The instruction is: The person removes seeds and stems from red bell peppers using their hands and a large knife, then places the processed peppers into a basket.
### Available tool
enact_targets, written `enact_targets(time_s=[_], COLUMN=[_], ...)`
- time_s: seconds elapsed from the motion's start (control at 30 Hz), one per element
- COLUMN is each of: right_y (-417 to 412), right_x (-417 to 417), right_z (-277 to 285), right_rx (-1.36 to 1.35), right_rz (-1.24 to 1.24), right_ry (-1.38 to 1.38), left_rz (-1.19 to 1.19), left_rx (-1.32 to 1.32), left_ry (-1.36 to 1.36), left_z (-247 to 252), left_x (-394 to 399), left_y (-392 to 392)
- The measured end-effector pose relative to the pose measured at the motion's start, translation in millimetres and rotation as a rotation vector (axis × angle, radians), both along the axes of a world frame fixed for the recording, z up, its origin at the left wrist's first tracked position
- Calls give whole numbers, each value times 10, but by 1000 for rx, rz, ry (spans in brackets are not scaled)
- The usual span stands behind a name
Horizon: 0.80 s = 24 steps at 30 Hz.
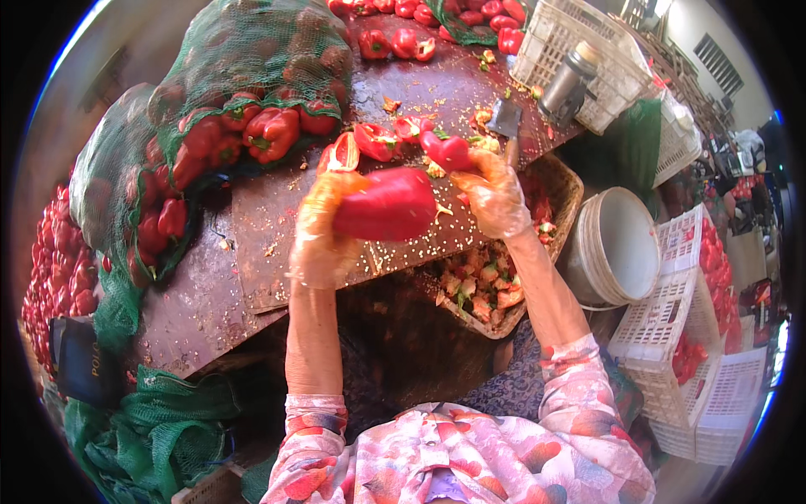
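Observation:
My left hand (324, 230), in a thin clear glove stained orange, grips a large red bell pepper (390, 205), blurred by motion. In my right hand (494, 192), gloved the same way, is a smaller piece of red pepper (447, 151). Both hands are above the near edge of a worn table (271, 252) strewn with pale seeds. Just beyond them lie cut-open red pepper pieces (376, 140). A short, broad-bladed knife (504, 118) rests beyond my right hand, its wooden handle towards me.
Green mesh sacks of red peppers (252, 57) stand at left. Below the table edge, a crate (570, 217) holds pepper cores (482, 283). To its right are a white bucket (630, 246) and white plastic crates (661, 327). A metal flask (570, 79) stands at the table's far right.

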State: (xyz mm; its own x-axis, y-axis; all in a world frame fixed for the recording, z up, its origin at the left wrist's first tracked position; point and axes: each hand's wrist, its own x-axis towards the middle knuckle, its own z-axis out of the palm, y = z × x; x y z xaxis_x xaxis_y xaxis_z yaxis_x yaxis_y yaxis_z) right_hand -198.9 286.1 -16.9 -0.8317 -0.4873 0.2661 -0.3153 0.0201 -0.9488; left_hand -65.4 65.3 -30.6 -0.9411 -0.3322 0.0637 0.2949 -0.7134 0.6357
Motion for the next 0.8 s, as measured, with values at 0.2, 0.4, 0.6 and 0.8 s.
enact_targets(time_s=[0.2,0.4,0.6,0.8], right_y=[-107,112,251,280], right_x=[331,318,226,455], right_z=[343,394,252,538], right_rx=[-146,-113,-116,-68], right_rz=[330,392,499,586], right_ry=[208,81,-197,-545], left_rz=[-266,-444,-496,-526], left_rx=[185,111,36,72], left_ry=[-88,-92,-105,-121], left_z=[-201,-75,59,-32], left_x=[-140,-114,-98,-107], left_y=[428,478,632,672])
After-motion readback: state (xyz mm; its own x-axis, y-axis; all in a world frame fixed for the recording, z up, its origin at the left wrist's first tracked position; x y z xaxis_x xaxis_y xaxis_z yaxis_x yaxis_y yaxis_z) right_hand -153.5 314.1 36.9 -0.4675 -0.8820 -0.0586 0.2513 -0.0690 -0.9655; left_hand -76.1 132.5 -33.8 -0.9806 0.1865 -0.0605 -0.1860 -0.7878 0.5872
